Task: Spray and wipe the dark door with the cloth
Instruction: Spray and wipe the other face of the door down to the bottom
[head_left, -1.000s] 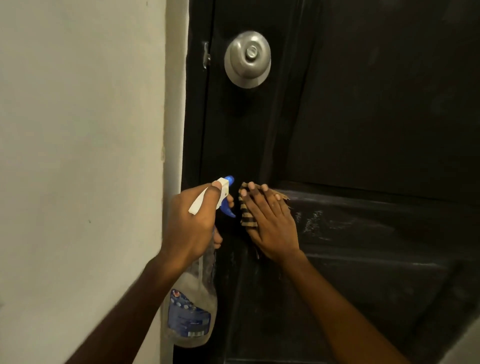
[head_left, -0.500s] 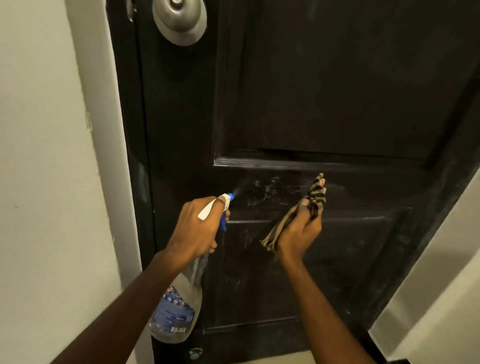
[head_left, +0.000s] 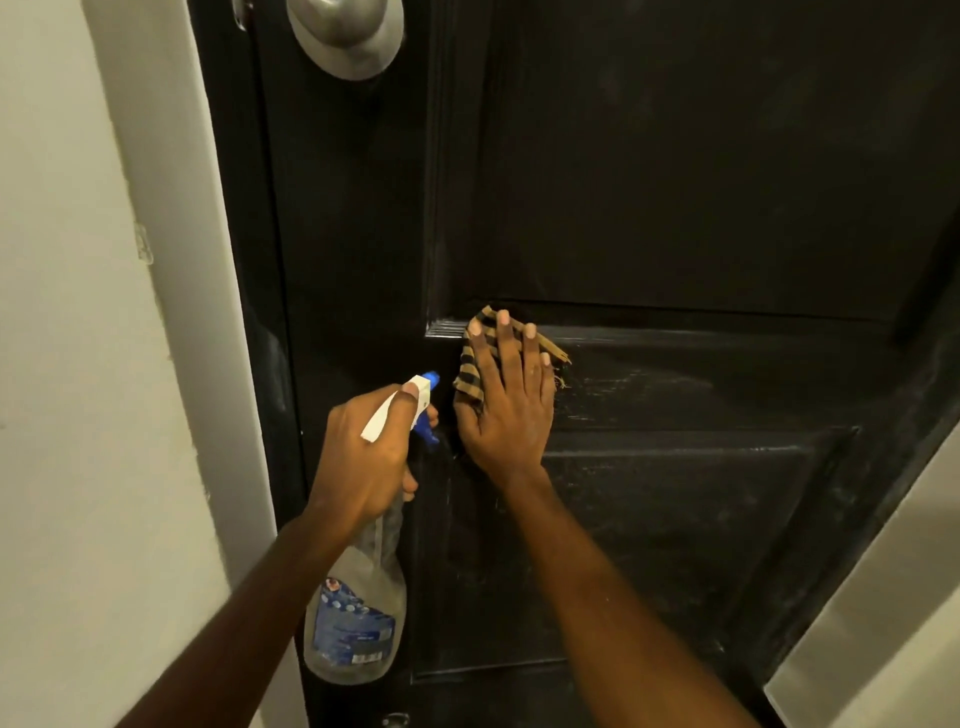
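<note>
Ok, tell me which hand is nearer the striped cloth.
Right. The right hand presses flat on the cloth against the door; the left hand grips the spray bottle just left of it.

R hand (head_left: 506, 410) now flat, pressing cloth (head_left: 470, 374) onto door (head_left: 675, 182); was bunched, lifted off.

Dim, warm indoor light. Soft sheen on the metal knob (head_left: 347, 36) well above the fingers (head_left: 503, 338); faint streaky glare on the dark door (head_left: 675, 156) right of them. Wide-angle bending at edges. Sharp focus.
</note>
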